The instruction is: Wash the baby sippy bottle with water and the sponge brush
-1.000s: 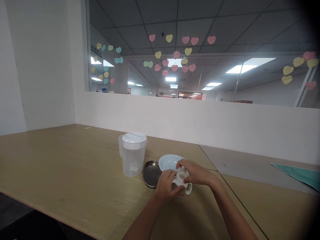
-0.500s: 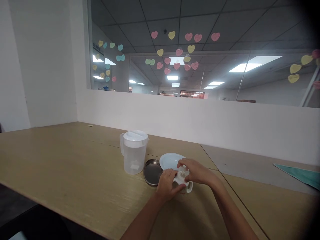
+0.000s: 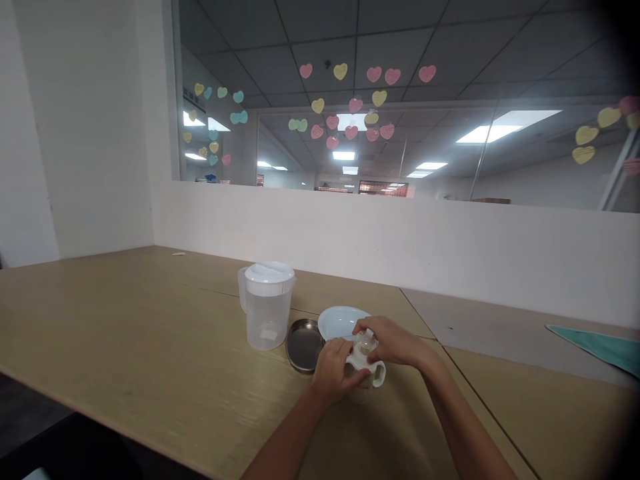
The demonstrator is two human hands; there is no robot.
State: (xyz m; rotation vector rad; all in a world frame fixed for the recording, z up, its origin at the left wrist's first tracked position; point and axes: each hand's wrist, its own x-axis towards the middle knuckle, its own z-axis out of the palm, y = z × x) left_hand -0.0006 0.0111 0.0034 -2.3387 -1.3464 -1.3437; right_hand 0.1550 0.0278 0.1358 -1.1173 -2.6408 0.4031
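A clear baby bottle [image 3: 361, 365] with a white two-handled collar stands upright between my hands, just above or on the table. My left hand [image 3: 331, 371] is wrapped round its left side, with the thumb across the front of the collar. From the right, my right hand [image 3: 393, 343] grips the clear domed cap [image 3: 367, 341] at the bottle's top between fingers and thumb. One white handle [image 3: 380, 375] sticks out on the right. Behind the hands sits a pale blue oval plate [image 3: 337, 321], partly covered. A dark metal oval dish [image 3: 304, 347] lies left of my left hand.
A translucent lidded pitcher [image 3: 269, 313] with clear contents stands left of the metal dish. At the far right lies a green cloth [image 3: 595, 347]. The wooden table [image 3: 150, 347] meets a white wall with a window above. A small yellowish piece [image 3: 179, 253] lies near the wall.
The view has shifted very slightly. Both hands keep the same grip on the bottle and its cap, and the cap seems to have turned or tilted a little.
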